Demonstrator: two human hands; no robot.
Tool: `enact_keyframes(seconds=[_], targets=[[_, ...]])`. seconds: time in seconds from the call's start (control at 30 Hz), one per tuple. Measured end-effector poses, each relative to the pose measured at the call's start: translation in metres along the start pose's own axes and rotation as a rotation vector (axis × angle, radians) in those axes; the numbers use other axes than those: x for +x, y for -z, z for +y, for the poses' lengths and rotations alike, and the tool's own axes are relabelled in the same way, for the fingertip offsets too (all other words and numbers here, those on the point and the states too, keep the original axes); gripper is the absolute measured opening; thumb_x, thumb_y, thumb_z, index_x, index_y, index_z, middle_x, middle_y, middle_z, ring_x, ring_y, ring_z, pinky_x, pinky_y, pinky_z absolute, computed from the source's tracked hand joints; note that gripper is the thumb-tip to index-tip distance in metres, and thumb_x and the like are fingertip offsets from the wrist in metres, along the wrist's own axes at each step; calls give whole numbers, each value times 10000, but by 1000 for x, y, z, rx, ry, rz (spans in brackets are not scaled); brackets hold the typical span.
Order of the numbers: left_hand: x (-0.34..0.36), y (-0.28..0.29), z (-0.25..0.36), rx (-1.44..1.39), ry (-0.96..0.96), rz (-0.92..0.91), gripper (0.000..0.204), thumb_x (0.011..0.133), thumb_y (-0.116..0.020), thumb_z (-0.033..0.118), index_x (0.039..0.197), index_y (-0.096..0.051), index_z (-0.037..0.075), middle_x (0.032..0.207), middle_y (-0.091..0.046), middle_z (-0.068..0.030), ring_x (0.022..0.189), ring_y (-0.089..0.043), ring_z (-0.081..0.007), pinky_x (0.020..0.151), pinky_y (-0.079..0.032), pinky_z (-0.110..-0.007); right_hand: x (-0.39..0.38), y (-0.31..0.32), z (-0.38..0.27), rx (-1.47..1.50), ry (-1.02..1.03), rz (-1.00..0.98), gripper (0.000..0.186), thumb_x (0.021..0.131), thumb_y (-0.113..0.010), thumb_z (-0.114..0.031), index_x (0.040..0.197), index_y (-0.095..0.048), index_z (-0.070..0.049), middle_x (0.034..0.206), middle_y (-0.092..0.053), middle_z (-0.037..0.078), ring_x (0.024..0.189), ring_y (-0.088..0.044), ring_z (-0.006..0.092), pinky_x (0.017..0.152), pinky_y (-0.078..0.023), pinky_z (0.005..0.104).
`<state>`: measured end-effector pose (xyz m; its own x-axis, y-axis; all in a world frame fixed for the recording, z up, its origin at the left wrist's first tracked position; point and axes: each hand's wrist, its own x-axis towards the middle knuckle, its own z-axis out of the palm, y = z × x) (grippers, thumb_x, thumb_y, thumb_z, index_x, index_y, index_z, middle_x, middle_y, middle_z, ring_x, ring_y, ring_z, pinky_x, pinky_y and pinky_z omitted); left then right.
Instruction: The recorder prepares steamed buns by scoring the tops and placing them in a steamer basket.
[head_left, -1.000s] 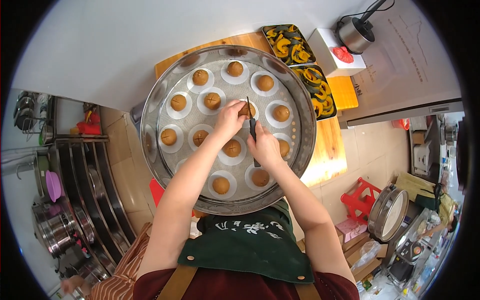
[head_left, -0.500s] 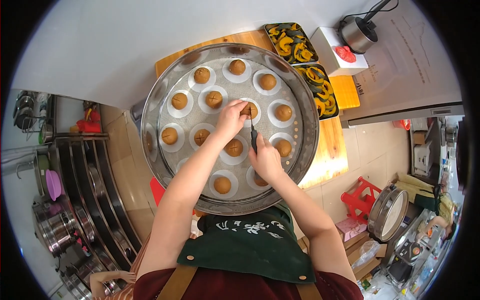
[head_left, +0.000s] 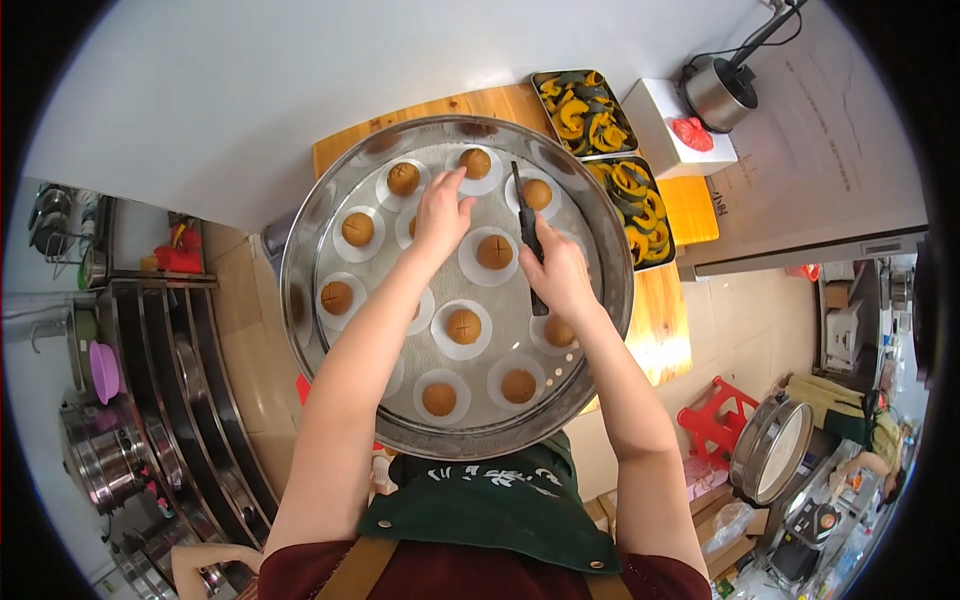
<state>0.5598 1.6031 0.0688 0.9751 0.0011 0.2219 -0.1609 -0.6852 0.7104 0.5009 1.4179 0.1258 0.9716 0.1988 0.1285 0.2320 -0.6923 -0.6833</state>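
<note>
A wide round steel steamer tray (head_left: 300, 345) holds brown dough balls, each on a white paper round. Crossed cuts show on several, among them the middle dough ball (head_left: 495, 252) and the one nearer to me (head_left: 464, 326). My right hand (head_left: 556, 272) grips a black-handled knife (head_left: 527, 215), its narrow blade pointing away from me over the right part of the tray. Fingers apart and holding nothing, my left hand (head_left: 441, 215) reaches beside the far dough ball (head_left: 474, 163); I cannot tell whether its fingertips touch it. My left hand and forearm partly cover other balls.
Beneath the tray is a wooden table (head_left: 655, 320). Two trays of sliced pumpkin (head_left: 585, 110) sit to its far right, beside a white box (head_left: 665, 130) and a steel pot (head_left: 720, 95). A red stool (head_left: 718, 420) stands at right; another person's arm (head_left: 205, 565) shows lower left.
The knife has come off the middle ball, its blade now raised toward the far side. My left hand has let go of that ball and moved left and away. The whole view has shifted slightly.
</note>
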Motion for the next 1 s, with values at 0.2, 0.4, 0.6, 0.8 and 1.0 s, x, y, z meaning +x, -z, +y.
enact_keyframes(seconds=[0.2, 0.4, 0.6, 0.8, 1.0], targets=[[35, -18, -16, 84, -14, 88, 468, 679, -652, 30, 1122, -507, -12, 1084, -523, -176, 1015, -491, -351, 875, -405, -383, 34, -20, 6, -4, 29, -120, 458, 737, -547, -154, 1123, -478, 81, 860, -579, 224, 804, -576, 368, 708, -458, 420], [43, -28, -12, 10, -6, 127, 377, 663, -642, 8, 1030, -561, -20, 995, -562, -162, 934, -533, -340, 819, -435, -381, 55, -31, 19, -7, 55, -171, 449, 732, -553, -155, 1120, -490, 63, 867, -583, 211, 787, -579, 368, 691, -467, 420], [41, -30, -11, 9, 18, 201, 340, 657, -634, -2, 991, -576, -28, 956, -577, -170, 901, -547, -348, 790, -446, -383, 64, -38, 27, -27, 89, -186, 439, 736, -562, -173, 1117, -500, 36, 874, -587, 202, 781, -583, 367, 686, -474, 423], [42, -31, -14, 10, 17, 220, 319, 669, -637, 13, 981, -589, -30, 960, -587, -171, 889, -559, -340, 774, -454, -375, 73, -43, 30, -49, 125, -182, 433, 740, -561, -163, 1121, -501, 33, 868, -580, 204, 786, -575, 367, 685, -465, 420], [44, -29, -14, -18, 51, 184, 287, 678, -616, 0, 962, -589, -34, 965, -583, -170, 905, -553, -338, 796, -450, -377, 65, -43, 35, -57, 150, -157, 422, 741, -560, -142, 1118, -504, 39, 852, -577, 209, 776, -569, 367, 674, -458, 413]])
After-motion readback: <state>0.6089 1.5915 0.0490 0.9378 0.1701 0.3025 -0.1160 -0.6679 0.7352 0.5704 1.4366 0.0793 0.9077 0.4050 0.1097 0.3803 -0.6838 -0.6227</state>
